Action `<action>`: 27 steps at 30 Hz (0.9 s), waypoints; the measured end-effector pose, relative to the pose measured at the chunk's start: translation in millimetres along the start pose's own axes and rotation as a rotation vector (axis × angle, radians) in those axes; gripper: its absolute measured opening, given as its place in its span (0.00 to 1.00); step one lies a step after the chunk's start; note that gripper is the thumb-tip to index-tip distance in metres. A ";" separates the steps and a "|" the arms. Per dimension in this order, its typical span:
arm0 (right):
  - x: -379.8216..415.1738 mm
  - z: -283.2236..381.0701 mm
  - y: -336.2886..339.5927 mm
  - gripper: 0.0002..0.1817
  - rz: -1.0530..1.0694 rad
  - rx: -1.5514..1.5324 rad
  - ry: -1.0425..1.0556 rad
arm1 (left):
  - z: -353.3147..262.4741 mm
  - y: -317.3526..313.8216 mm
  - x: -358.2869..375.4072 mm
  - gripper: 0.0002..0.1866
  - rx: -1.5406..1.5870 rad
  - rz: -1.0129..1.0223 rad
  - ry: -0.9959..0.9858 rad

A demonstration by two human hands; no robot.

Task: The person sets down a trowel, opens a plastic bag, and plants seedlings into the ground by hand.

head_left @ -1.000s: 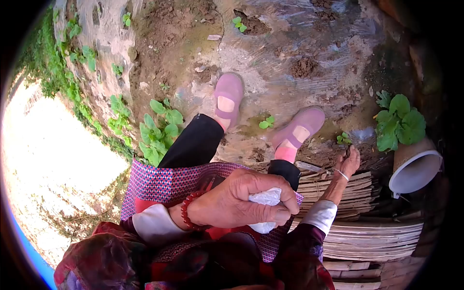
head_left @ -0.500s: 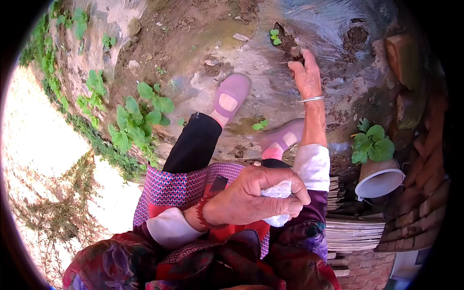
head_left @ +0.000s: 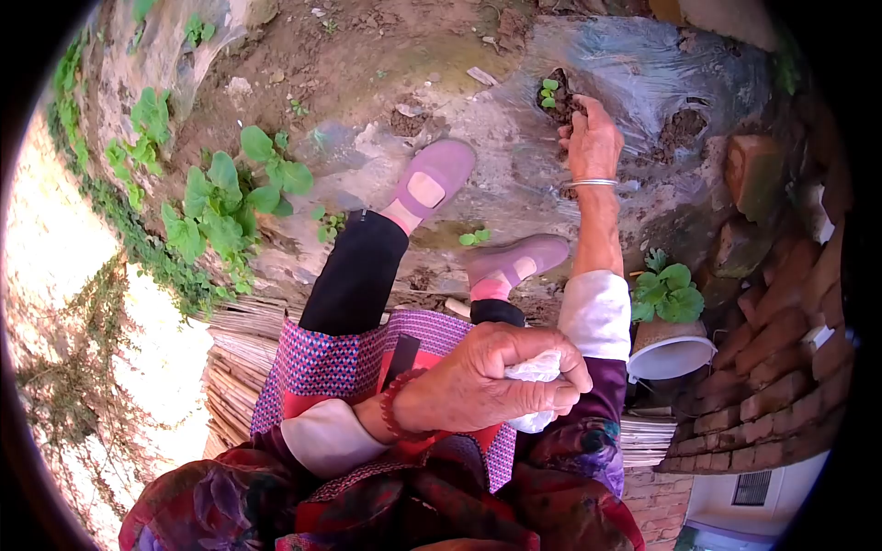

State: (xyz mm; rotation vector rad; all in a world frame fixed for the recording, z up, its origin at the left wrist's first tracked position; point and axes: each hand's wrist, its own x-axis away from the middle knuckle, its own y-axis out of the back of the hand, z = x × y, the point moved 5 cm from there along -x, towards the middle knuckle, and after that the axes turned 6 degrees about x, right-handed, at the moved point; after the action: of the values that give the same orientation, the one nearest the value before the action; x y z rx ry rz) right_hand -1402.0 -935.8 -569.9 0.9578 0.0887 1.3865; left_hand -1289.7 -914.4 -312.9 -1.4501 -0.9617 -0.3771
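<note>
My left hand, with a red bead bracelet at the wrist, is closed around a crumpled white plastic bag in front of my lap. What the bag contains is hidden. My right hand, wearing a silver bangle, reaches forward to the ground. Its index finger stretches to the edge of a soil hole in the plastic film, fingers apart and the others partly curled. A small green seedling stands in that hole, just beyond the fingertips.
My feet in mauve shoes stand on the soil. Leafy plants grow at left, and a small seedling near my right shoe. At right are a potted plant in a white pot, bricks and stacked tiles.
The view has shifted, showing more bricks at right. My right hand stays by the hole, its thumb and fingers drawn closer together. My left hand keeps the bag.
</note>
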 end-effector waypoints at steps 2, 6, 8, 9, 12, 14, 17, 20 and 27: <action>-3.3 15.7 7.6 0.09 0.064 0.019 -0.126 | -4.0 1.0 0.5 0.06 -0.023 0.002 -0.006; -12.7 35.7 15.1 0.10 -0.049 0.248 0.172 | -5.9 3.4 2.3 0.06 0.043 -0.003 -0.002; -17.7 36.4 13.6 0.11 -0.034 0.232 0.183 | -7.3 4.6 3.3 0.06 0.002 -0.013 -0.012; -20.4 39.0 13.0 0.11 -0.024 0.211 0.189 | -8.7 5.4 3.6 0.06 0.008 -0.015 -0.018; -27.3 38.1 11.3 0.12 -0.003 0.163 0.098 | -13.2 6.0 4.6 0.06 -0.031 -0.003 -0.019; -30.5 39.0 10.3 0.13 0.009 0.155 0.103 | -13.9 6.1 5.3 0.06 -0.015 -0.003 0.011; -29.7 34.6 10.9 0.13 0.022 0.150 0.139 | -13.2 7.2 7.1 0.06 0.036 -0.010 -0.005; -15.5 24.8 8.3 0.13 0.044 0.186 0.116 | -15.3 8.9 8.3 0.07 -0.022 -0.019 -0.036; 3.3 43.8 9.2 0.10 -0.047 0.306 0.156 | -18.4 8.3 9.5 0.10 -0.029 0.002 -0.139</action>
State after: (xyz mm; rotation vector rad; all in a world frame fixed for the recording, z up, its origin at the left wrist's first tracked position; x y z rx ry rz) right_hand -1383.4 -956.6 -534.8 1.0897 0.4493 1.4270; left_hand -1272.1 -927.3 -308.5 -1.5194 -1.0692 -0.2925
